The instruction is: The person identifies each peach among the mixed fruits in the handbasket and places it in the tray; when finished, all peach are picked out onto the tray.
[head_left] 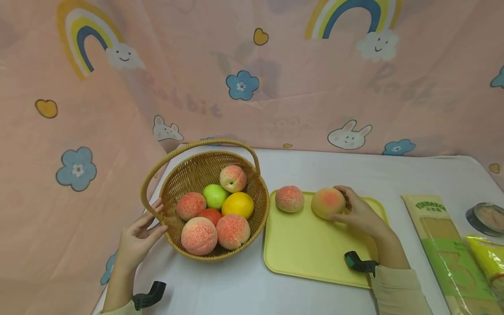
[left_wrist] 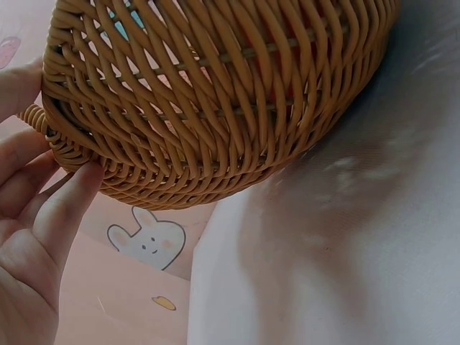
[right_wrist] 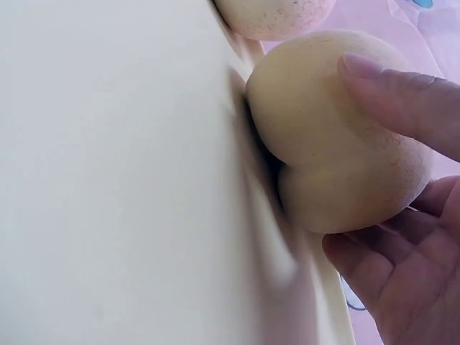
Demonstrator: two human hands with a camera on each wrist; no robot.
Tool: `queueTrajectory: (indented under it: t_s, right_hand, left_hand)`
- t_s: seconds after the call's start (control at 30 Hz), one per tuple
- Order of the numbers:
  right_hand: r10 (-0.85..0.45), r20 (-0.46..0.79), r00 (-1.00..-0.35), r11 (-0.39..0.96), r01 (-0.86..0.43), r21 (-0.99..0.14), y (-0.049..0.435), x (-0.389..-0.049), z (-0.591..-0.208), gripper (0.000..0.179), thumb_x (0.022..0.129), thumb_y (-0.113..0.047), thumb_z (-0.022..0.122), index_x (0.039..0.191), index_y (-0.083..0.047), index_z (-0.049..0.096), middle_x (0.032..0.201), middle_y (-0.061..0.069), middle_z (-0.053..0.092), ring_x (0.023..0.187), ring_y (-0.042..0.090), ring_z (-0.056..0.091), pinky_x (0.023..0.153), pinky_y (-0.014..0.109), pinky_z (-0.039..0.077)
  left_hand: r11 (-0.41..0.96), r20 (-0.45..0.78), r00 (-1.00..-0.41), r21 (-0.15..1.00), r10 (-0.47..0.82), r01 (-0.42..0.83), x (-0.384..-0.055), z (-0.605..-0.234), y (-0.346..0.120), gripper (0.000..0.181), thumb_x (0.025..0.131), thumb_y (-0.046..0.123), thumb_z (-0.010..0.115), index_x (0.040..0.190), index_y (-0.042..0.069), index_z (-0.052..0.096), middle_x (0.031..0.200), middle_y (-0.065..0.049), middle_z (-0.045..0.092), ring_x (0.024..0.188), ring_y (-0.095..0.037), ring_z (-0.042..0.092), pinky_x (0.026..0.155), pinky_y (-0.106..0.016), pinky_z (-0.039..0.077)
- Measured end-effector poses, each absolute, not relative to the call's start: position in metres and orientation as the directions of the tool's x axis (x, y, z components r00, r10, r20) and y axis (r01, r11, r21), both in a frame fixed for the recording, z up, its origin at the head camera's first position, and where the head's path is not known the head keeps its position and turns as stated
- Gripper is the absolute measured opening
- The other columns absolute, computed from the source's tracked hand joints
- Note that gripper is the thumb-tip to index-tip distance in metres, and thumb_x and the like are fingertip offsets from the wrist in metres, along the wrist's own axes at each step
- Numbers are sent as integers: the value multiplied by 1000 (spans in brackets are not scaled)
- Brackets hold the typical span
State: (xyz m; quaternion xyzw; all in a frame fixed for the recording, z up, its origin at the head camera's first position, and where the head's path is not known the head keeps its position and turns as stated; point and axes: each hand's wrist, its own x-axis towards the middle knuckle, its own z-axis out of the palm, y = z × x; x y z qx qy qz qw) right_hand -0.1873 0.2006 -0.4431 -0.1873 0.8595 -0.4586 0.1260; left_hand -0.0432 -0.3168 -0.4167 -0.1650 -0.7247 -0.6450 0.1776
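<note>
A wicker basket (head_left: 212,258) with an arched handle stands at centre left, tilted toward the head camera. Inside lie several peaches (head_left: 199,236), a green fruit (head_left: 215,196), a yellow lemon-like fruit (head_left: 238,205) and a partly hidden red fruit (head_left: 211,215). My left hand (head_left: 135,240) pinches the basket's left rim by the handle's foot, thumb and fingers on either side in the left wrist view. Over the far edge of a yellow tray (head_left: 307,253), my right hand (head_left: 364,214) holds a yellowish peach (right_wrist: 338,136) between thumb and fingers. Left of it, another peach (head_left: 289,199) rests on the tray.
Right of the tray lies a long green-and-tan packet (head_left: 445,249). Beyond it are a round dark-rimmed container (head_left: 486,218) and a shiny yellow bag (head_left: 490,258). A pink patterned cloth (head_left: 283,109) hangs behind the white table (head_left: 236,288).
</note>
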Motion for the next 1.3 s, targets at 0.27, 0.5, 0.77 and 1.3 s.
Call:
queueTrajectory:
  t_s: [0.27, 0.5, 0.77, 1.3]
  right_hand:
    - [-438, -22, -899, 525, -236, -817, 201, -186, -436, 96, 80, -22, 77, 146, 8, 15, 148, 31, 26, 136, 49, 26, 117, 28, 27]
    - [-444, 95, -891, 456, -316, -832, 191, -180, -418, 87, 83, -16, 74, 148, 1, 19, 151, 25, 26, 138, 46, 23, 97, -9, 17]
    - [-511, 238, -826, 359, -457, -814, 160, -168, -395, 79, 80, -6, 75, 146, -5, 31, 149, 19, 35, 135, 39, 32, 104, -1, 24]
    - [-777, 247, -579, 160, -561, -812, 72, -176, -331, 74, 83, -15, 74, 144, -7, 35, 149, 6, 39, 139, 21, 34, 116, 34, 31]
  left_hand:
    - [111, 477, -879, 873, 14, 476, -43, -417, -316, 45, 78, -27, 56, 121, -30, 40, 145, -15, 44, 134, -13, 42, 93, -23, 50]
    - [115, 470, -883, 877, 8, 467, -45, -417, -316, 45, 78, -26, 56, 121, -30, 41, 145, -18, 43, 135, -13, 42, 94, -23, 50]
    - [140, 424, -905, 897, -12, 419, -43, -415, -316, 47, 78, -25, 58, 121, -29, 42, 145, -13, 45, 134, -12, 43, 94, -23, 50]
    - [123, 451, -893, 886, 1, 448, -43, -418, -317, 48, 77, -26, 58, 122, -30, 40, 145, -16, 44, 133, -13, 44, 94, -24, 50]
